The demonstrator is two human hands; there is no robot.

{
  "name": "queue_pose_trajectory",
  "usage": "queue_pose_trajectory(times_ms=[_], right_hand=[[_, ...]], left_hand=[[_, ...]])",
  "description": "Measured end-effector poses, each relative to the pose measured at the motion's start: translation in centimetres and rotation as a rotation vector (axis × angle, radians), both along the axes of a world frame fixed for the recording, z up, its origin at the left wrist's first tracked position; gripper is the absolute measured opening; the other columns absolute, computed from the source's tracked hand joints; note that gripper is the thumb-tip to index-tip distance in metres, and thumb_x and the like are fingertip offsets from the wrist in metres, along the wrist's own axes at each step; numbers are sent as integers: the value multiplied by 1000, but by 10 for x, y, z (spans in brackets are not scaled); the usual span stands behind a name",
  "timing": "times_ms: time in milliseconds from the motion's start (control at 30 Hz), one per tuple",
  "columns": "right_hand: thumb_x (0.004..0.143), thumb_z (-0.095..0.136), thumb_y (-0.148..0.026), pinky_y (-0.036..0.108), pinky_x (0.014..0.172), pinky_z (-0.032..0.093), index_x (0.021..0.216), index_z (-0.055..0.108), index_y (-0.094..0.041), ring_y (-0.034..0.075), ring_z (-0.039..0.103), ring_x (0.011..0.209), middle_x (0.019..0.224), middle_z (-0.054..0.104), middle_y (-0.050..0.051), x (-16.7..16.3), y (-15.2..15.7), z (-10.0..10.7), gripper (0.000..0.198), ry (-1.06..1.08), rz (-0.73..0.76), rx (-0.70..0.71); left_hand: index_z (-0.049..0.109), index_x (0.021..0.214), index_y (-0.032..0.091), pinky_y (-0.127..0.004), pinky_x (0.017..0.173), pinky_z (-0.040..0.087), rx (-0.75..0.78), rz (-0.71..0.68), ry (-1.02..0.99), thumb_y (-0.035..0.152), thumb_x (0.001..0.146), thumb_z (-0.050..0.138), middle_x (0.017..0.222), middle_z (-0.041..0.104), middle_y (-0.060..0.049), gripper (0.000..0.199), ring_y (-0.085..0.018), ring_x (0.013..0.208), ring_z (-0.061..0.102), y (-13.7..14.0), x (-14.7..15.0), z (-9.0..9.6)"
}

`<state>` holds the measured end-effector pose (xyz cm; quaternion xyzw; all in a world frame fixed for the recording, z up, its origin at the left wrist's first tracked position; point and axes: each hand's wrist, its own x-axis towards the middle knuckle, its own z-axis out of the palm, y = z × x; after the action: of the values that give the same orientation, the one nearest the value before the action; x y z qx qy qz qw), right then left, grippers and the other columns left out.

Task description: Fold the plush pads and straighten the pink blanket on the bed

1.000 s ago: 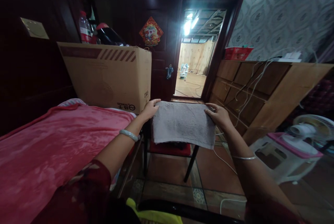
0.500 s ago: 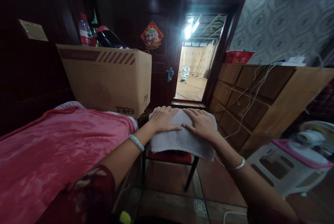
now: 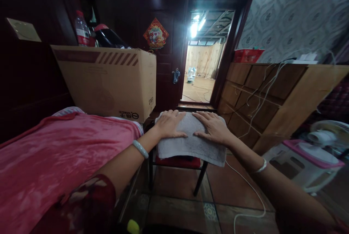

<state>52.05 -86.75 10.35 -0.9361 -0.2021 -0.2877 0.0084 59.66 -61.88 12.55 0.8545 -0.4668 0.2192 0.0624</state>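
Observation:
A pale grey towel (image 3: 188, 149) lies spread over a chair with a red seat (image 3: 178, 162) and dark legs. Flat on the towel's left part rests my left hand (image 3: 170, 124), fingers stretched forward and thumb pointing inward. My right hand (image 3: 212, 128) lies likewise on its right part, fingers extended, thumb toward the left. A strip of towel shows between the two thumbs. The near edge of the cloth hangs over the front of the seat. What is under the towel is hidden, apart from a dark bit at its front edge.
Left of the chair is a bed with a pink blanket (image 3: 89, 143), and a large cardboard box (image 3: 109, 81) stands behind it. To the right are a wooden cabinet (image 3: 256, 99), a white stool with a pink rim (image 3: 311, 157) and a fan (image 3: 324, 136). A white cable (image 3: 253, 186) crosses the tiled floor.
My right hand has slid slightly to the right on the towel, widening the gap between the thumbs. My left hand has barely moved. The view has shifted a little.

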Motion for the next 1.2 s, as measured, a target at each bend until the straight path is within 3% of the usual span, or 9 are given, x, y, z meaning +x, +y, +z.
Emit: queue_pose_trajectory(times_ms=[133, 300, 433, 567, 667, 800, 933, 1100, 1200], right_hand=[[86, 50, -82, 61, 108, 37, 159, 39, -28, 43, 48, 134, 154, 49, 15, -2, -10, 0, 91, 34, -4, -24], [88, 45, -83, 56, 107, 41, 159, 38, -26, 39, 53, 128, 151, 52, 16, 0, -10, -2, 91, 30, 20, -11], [88, 43, -84, 56, 104, 43, 158, 40, -26, 40, 53, 127, 149, 53, 16, 1, -10, -3, 91, 24, 16, -2], [87, 43, -84, 56, 106, 43, 157, 41, -24, 40, 52, 129, 150, 52, 17, 0, -10, -3, 92, 14, 21, -8], [88, 45, -82, 56, 106, 43, 157, 42, -24, 40, 52, 130, 149, 53, 17, -1, -10, -2, 90, 12, 28, -9], [87, 48, -80, 57, 105, 43, 154, 46, -24, 40, 53, 129, 149, 54, 16, -1, -10, -5, 87, 15, 49, 17], [83, 53, -79, 60, 105, 43, 153, 48, -26, 43, 55, 128, 148, 56, 16, 4, -18, -15, 88, 11, 76, 83], [70, 62, -82, 73, 98, 38, 142, 61, -32, 53, 55, 123, 139, 61, 20, 13, -27, -18, 89, 23, 88, 174], [75, 54, -82, 76, 101, 33, 143, 59, -38, 54, 48, 132, 140, 59, 20, -2, 2, -9, 81, -89, 140, 201]], left_hand=[[48, 149, 20, -49, 109, 37, -5, -60, -10, 76, 68, 74, 141, 55, -18, 102, -38, 127, 51, 6, 5, -3], [49, 148, 16, -51, 106, 38, -68, -38, -15, 78, 69, 72, 133, 58, -19, 102, -37, 120, 54, 9, 6, -9], [48, 149, 17, -53, 109, 37, -47, -71, -2, 77, 70, 73, 139, 56, -20, 103, -39, 125, 52, 9, 6, -10], [42, 155, 19, -58, 121, 21, -50, -44, -30, 66, 74, 77, 157, 43, -21, 100, -42, 144, 37, 21, 0, -18], [38, 158, 22, -61, 124, 13, -64, 17, -10, 53, 77, 80, 166, 30, -19, 96, -41, 154, 21, 46, -12, -31], [34, 159, 25, -59, 125, 16, -58, 163, 37, 33, 84, 75, 171, 21, -15, 86, -36, 157, 16, 108, -40, -61], [35, 159, 21, -56, 125, 22, -26, 423, 191, 29, 89, 65, 168, 27, -18, 77, -34, 156, 23, 203, -89, -98], [40, 156, 17, -53, 123, 27, -67, 817, 377, 33, 90, 59, 162, 39, -20, 71, -34, 152, 32, 332, -182, -125], [44, 153, 11, -49, 123, 28, -93, 1083, 404, 35, 91, 54, 159, 43, -22, 67, -34, 150, 37, 393, -247, -127]])
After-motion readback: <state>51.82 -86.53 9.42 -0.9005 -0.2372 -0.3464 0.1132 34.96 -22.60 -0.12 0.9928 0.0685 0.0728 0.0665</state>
